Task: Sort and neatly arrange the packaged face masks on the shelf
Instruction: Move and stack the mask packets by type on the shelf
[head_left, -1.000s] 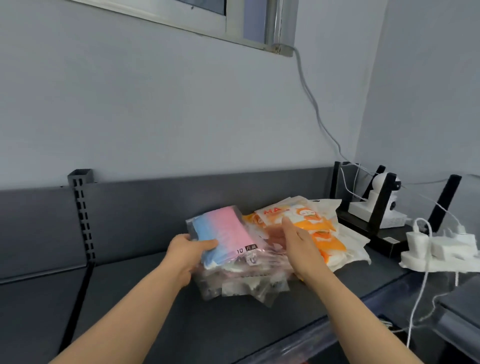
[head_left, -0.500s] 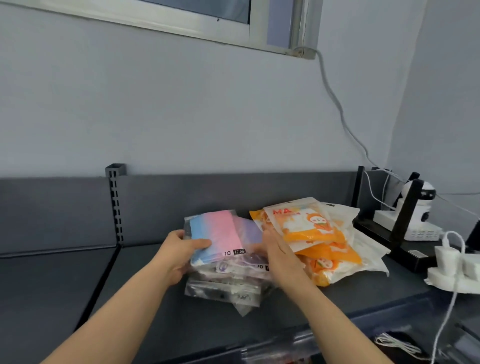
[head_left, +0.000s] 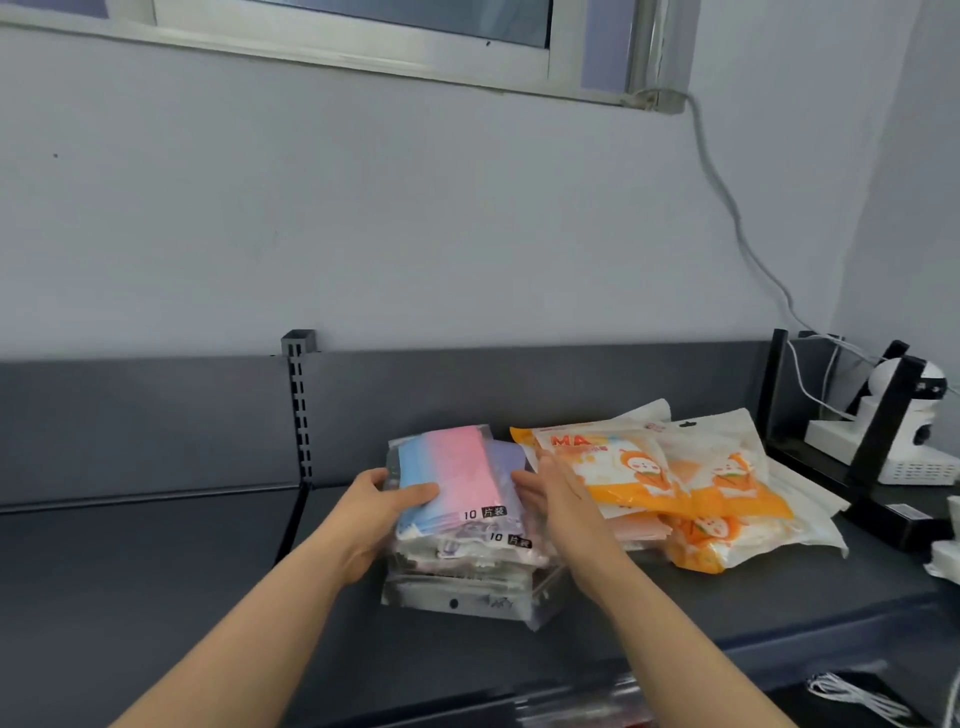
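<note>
A stack of clear-wrapped mask packs (head_left: 467, 577) sits on the dark grey shelf (head_left: 156, 571), topped by a blue-and-pink pack (head_left: 457, 467). My left hand (head_left: 382, 506) grips the stack's left side, thumb lying over the top pack. My right hand (head_left: 558, 499) presses its straight fingers against the stack's right side. Just to the right lies a loose pile of orange-and-white mask packs (head_left: 675, 483), overlapping one another at angles.
A slotted upright (head_left: 300, 410) splits the shelf's back panel. At far right stand a black bracket (head_left: 883, 431), a white camera (head_left: 914, 415) and a white cable (head_left: 737, 228) running up the wall. The shelf's front edge (head_left: 779, 634) is close below.
The view has shifted, so the packs sit more central. Both hands have stayed on the clear-wrapped stack, and its packs now lie more squarely one over another.
</note>
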